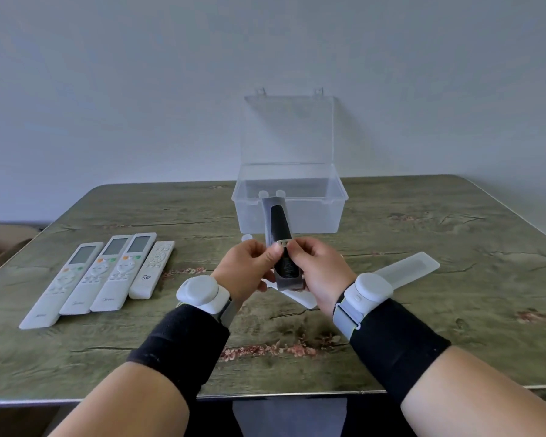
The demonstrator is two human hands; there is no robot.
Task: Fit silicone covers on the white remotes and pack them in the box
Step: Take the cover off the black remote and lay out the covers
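Observation:
My left hand (245,268) and my right hand (317,269) together hold a black remote (279,234) inside a translucent silicone cover, tilted up toward the box. Both thumbs pinch the cover around the remote's middle. Behind it stands a clear plastic box (316,212) with its lid upright and open. Several white remotes lie side by side at the left: three long ones with screens (76,279) and a shorter one (152,269). Another translucent cover (404,266) lies on the table to the right of my right wrist.
The green wood-patterned table (454,310) ends at a metal front edge near my elbows. A white flat piece (303,299) lies under my hands. A cardboard box (0,247) sits beyond the table's left edge. Both wrists carry white bands.

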